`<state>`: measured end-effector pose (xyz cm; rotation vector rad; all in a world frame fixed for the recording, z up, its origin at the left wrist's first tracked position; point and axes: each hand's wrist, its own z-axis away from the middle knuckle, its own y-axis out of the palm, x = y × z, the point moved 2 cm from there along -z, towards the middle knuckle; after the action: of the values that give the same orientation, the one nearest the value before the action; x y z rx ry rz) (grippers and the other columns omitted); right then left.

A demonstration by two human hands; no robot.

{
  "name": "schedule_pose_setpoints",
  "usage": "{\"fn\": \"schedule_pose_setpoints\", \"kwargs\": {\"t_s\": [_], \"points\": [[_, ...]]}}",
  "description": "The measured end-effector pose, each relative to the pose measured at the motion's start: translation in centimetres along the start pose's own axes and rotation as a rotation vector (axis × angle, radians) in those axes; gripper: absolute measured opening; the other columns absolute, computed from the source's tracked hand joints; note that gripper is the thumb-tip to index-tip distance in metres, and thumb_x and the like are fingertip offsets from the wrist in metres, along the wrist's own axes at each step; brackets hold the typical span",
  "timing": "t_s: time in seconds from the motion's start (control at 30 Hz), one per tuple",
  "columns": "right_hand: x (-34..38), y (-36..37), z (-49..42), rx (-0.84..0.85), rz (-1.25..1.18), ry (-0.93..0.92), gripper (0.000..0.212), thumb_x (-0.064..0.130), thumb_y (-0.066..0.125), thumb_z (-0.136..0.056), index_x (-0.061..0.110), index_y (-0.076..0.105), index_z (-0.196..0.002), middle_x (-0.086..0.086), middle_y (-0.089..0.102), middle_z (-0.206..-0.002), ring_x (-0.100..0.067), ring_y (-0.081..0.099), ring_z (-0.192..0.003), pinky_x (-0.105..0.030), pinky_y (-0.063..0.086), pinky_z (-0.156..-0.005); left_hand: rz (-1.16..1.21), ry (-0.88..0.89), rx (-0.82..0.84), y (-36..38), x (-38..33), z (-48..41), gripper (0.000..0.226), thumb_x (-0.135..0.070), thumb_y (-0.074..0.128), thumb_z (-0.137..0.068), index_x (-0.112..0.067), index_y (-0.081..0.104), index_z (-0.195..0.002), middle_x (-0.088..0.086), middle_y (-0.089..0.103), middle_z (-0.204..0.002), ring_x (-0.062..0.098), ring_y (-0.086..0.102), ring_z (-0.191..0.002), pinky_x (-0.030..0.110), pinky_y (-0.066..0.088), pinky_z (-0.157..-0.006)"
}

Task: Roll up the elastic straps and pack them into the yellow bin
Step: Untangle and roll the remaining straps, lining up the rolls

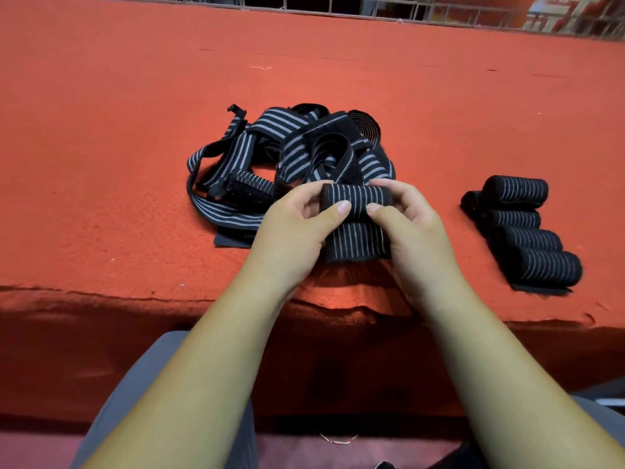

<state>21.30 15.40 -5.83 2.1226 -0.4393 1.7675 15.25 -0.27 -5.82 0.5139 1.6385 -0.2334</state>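
While left hand (291, 231) and right hand (414, 231) pinch one half-rolled strap (355, 197), tangled straps (270, 130) behind

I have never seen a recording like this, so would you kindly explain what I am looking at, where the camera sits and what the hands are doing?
There is no machine here: these are a person's two bare hands. The single picture comes from a wide-angle camera worn on the head, looking forward and down, so the forearms reach in from the bottom. The left hand and right hand pinch a partly rolled strap between thumbs and fingers, with its unrolled end hanging toward the person. Behind it on the red surface lies a tangle of loose straps. To the right sit several finished rolls side by side. The yellow bin is not in view.
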Motion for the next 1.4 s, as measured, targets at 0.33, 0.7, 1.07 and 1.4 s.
{"fn": "schedule_pose_setpoints", "kwargs": {"t_s": [0.33, 0.7, 1.07, 1.4], "points": [[1.0, -2.1, -0.3, -0.02, 0.093, -0.011, 0.032, 0.017, 0.06, -0.107, 0.014, 0.064, -0.138, -0.004, 0.078, -0.127, -0.022, 0.073, -0.123, -0.056, 0.054, -0.113, -0.07, -0.003, 0.019, 1.6, -1.0, 0.6, 0.037, -0.005, 0.067, -0.105, -0.02, 0.07, -0.138, 0.003, 0.081, -0.122, 0.021, 0.077, -0.117, 0.04, 0.06, -0.101], [2.2, -4.2, 0.1, -0.07, 0.244, -0.055, 0.047, 0.049, 0.044, -0.099, 0.03, 0.053, -0.141, 0.008, 0.068, -0.136, -0.014, 0.066, -0.126, -0.052, 0.051, -0.112, -0.19, 0.057, 0.048, 6.9, -1.3, -0.5, 0.033, -0.044, 0.058, -0.103, -0.021, 0.073, -0.122, 0.003, 0.082, -0.116, 0.026, 0.079, -0.11, 0.06, 0.059, -0.103], [4.4, -9.4, -0.6, -0.077, 0.287, -0.007, 0.022, 0.047, 0.052, -0.111, 0.038, 0.066, -0.125, 0.027, 0.071, -0.085, 0.009, 0.06, -0.066, -0.027, 0.044, -0.072, -0.206, 0.117, 0.071, 10.2, -1.6, -1.5, 0.029, -0.002, 0.057, -0.109, -0.019, 0.062, -0.133, 0.013, 0.077, -0.113, 0.026, 0.079, -0.088, 0.032, 0.062, -0.071], [5.5, -13.7, -1.3, -0.119, 0.433, -0.056, 0.019, 0.046, 0.056, -0.11, 0.033, 0.07, -0.116, 0.022, 0.065, -0.076, 0.001, 0.059, -0.072, -0.026, 0.043, -0.073, -0.194, 0.04, 0.148, 12.8, -1.6, -2.7, 0.028, -0.022, 0.077, -0.097, -0.02, 0.075, -0.125, 0.007, 0.078, -0.098, 0.026, 0.075, -0.081, 0.046, 0.057, -0.084]]}}
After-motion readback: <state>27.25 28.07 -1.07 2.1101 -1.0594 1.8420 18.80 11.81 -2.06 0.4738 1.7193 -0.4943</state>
